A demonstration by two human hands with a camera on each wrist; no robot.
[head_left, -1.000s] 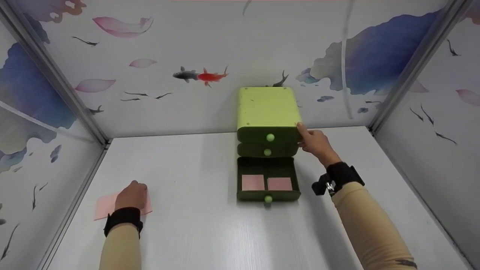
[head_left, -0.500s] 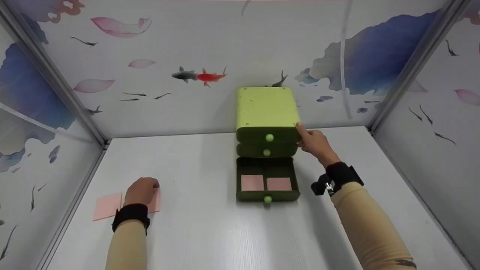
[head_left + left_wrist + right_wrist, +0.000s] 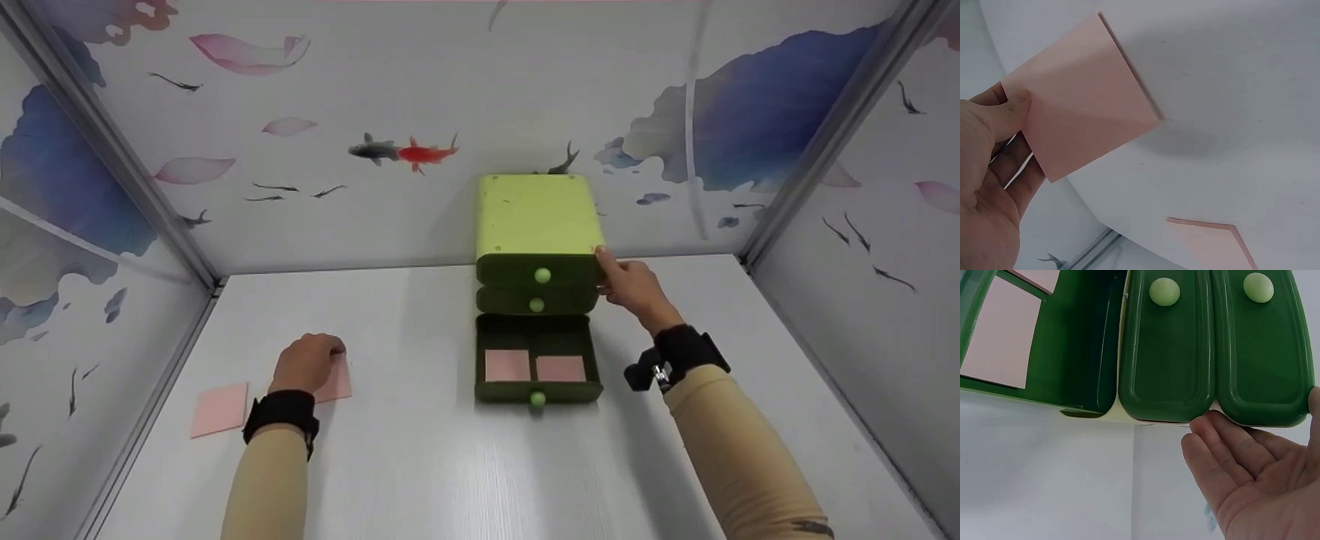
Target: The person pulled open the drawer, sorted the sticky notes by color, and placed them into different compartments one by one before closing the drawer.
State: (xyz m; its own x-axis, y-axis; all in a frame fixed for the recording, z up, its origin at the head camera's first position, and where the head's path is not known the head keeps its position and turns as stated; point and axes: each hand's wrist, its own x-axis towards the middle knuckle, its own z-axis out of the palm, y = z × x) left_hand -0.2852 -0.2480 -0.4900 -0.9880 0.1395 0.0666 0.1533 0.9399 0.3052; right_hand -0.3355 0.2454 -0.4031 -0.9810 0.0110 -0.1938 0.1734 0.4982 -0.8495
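In the left wrist view, my left hand (image 3: 994, 152) pinches a pink sticky-note pad (image 3: 1084, 101) by one edge, thumb on its face and fingers behind. The pad is tilted, just over the white table. Another pink pad (image 3: 219, 410) lies to the left of that hand. My right hand (image 3: 636, 291) rests at the right side of a green drawer cabinet (image 3: 536, 214), thumb at the top front corner, fairly straight fingers against the side. The cabinet's bottom drawer (image 3: 538, 391) is pulled out. Two pink pads (image 3: 507, 365) lie in it, one in each compartment.
The upper drawer (image 3: 506, 268) and middle drawer (image 3: 502, 300) are closed, with round light-green knobs. White panels with painted fish and petals enclose the table (image 3: 420, 465) at the back and both sides. The cabinet stands by the back wall (image 3: 375, 217).
My left hand has carried one pink pad to the right and away from the other, which stays where it lay. The right hand, cabinet and drawers have not moved.
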